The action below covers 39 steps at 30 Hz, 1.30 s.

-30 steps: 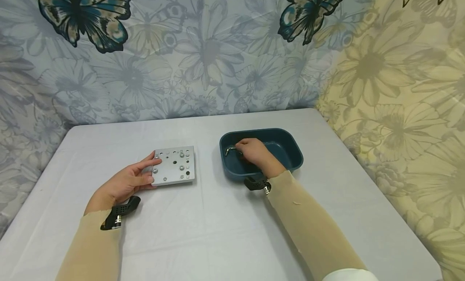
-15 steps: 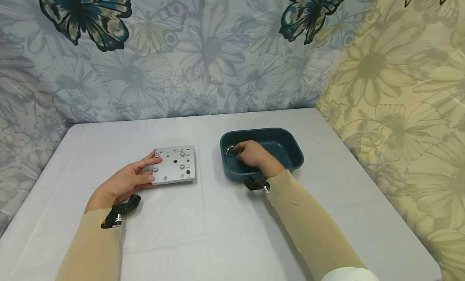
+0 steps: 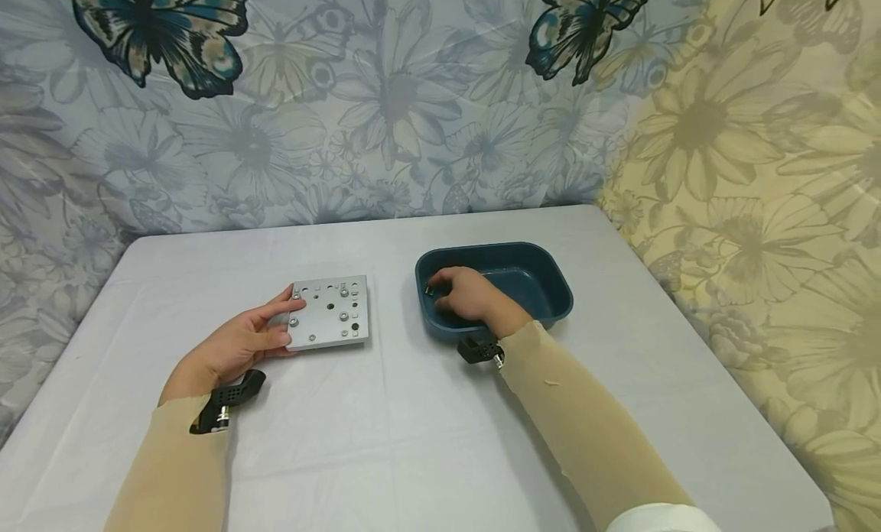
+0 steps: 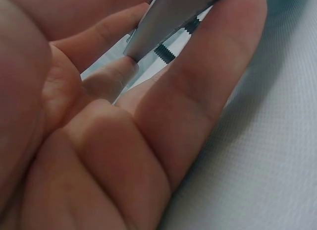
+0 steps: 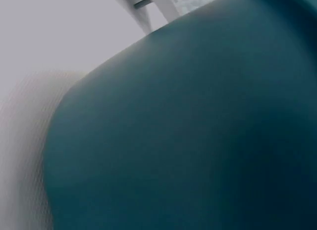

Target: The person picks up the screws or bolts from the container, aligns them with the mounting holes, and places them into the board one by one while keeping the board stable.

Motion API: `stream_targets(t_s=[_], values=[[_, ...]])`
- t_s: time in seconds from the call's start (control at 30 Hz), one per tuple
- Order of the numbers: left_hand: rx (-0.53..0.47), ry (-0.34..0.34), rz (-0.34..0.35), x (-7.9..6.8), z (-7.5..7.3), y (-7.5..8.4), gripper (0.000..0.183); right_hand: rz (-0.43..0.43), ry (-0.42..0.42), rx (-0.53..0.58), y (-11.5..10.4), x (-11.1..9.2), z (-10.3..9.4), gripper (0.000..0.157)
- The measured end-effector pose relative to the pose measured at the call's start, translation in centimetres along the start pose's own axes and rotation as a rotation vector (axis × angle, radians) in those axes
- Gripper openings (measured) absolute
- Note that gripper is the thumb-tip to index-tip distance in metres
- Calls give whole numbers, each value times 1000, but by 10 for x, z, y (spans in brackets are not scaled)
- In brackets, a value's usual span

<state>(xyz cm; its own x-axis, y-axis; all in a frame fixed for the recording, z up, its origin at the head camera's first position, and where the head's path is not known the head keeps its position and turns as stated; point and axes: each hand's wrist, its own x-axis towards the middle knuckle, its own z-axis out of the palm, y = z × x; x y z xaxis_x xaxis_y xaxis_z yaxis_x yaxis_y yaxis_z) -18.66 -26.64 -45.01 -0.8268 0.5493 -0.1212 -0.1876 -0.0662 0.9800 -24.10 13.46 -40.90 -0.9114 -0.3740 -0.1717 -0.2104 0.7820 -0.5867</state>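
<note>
My left hand (image 3: pixel 237 345) grips a silver metal plate (image 3: pixel 320 322) by its left edge, fingertips along that side. The plate has several holes and bolts set in its face. In the left wrist view the plate's edge (image 4: pixel 173 22) shows between the fingers, with threaded bolt shanks (image 4: pixel 165 54) sticking out beneath. My right hand (image 3: pixel 471 295) reaches into a dark blue tray (image 3: pixel 530 268), fingers bent down at its left end. Small shiny metal pieces (image 3: pixel 430 290) lie at the fingertips, mostly covered by them; I cannot tell whether one is pinched.
A white cloth covers the table (image 3: pixel 385 440), whose far edge meets a flower-patterned curtain (image 3: pixel 399 134). The tray's wall (image 5: pixel 173 121) fills most of the right wrist view and hides the right hand there. Each wrist wears a black camera mount (image 3: pixel 237 394).
My right hand has let go of a shiny metal piece lifted earlier and shifted left in the tray, over the small pieces. The left hand and plate stay in place.
</note>
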Motion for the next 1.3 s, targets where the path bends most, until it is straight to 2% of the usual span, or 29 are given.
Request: stream_targets(t_s=[0.57, 0.87, 1.1, 1.3], values=[[1, 14, -11, 0, 1, 0, 67, -19, -24, -145, -3, 1, 5, 31], [4, 15, -8, 0, 1, 0, 67, -67, -32, -237, -5, -1, 6, 27], [14, 19, -2, -1, 2, 1, 66, -125, -19, -333, -6, 2, 7, 17], [4, 11, 6, 0, 1, 0, 66, -123, -14, -299, -6, 1, 6, 19]])
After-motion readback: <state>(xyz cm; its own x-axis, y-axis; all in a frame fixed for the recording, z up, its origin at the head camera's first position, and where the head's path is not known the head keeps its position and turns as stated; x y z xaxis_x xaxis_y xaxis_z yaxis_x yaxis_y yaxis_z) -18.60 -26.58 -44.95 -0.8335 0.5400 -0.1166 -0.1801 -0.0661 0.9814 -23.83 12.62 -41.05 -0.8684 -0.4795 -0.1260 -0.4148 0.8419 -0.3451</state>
